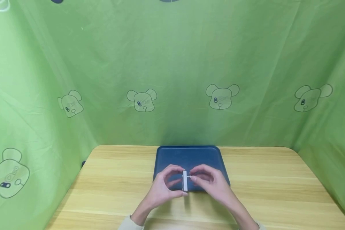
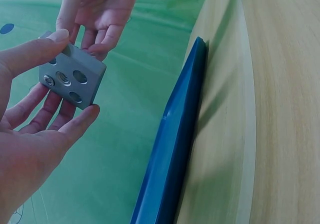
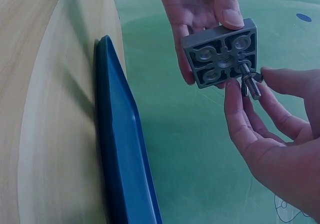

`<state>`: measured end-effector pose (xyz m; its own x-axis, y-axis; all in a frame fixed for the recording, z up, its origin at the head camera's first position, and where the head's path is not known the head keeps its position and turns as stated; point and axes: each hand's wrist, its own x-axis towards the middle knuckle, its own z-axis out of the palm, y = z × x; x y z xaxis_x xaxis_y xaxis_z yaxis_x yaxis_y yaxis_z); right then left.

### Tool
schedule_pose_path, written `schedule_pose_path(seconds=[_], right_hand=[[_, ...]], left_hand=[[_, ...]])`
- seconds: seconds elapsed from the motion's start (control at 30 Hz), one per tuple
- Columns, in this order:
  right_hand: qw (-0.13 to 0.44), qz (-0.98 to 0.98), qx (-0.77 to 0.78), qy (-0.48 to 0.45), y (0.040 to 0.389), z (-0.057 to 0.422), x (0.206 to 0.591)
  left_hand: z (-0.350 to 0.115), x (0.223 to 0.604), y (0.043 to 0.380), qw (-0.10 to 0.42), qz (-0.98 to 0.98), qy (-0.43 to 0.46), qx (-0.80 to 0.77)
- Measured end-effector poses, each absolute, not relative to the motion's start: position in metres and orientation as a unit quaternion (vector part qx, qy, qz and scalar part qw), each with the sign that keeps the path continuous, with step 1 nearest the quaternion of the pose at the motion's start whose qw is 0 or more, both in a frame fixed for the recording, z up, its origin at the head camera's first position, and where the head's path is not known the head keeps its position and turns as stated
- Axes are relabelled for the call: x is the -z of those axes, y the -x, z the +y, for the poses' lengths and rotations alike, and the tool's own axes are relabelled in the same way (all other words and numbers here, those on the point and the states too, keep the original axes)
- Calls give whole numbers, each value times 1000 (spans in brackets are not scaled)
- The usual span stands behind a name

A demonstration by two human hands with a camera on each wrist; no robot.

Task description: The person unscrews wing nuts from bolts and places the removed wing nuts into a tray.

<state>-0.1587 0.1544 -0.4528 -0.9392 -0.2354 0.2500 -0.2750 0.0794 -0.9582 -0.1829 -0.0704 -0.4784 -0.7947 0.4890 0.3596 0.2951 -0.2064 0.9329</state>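
Note:
My left hand [image 1: 162, 188] grips a small square grey block [image 1: 185, 181] by its edges, thumb on one edge and fingertips on the opposite one. The block is held upright on edge over the front of the blue tray. Several round holes show on its smooth face in the left wrist view. Its ribbed face [image 3: 220, 54] is in the right wrist view, with a threaded bolt [image 3: 253, 89] sticking out near one corner. My right hand [image 1: 214, 182] pinches a dark wing nut [image 3: 257, 77] on that bolt between thumb and fingers.
A blue tray [image 1: 187, 156] with a raised rim lies on the light wood table [image 1: 118, 179], at its far edge. Behind and on both sides hangs a green cloth [image 1: 172, 64] printed with bear heads.

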Motion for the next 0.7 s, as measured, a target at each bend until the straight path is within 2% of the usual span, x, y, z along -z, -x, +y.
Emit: schedule_pose_path(seconds=[0.7], right_hand=[[8,-755,-631,-176,158,156,452]], left_hand=[[-71,477,184,67,627,-316,-709]])
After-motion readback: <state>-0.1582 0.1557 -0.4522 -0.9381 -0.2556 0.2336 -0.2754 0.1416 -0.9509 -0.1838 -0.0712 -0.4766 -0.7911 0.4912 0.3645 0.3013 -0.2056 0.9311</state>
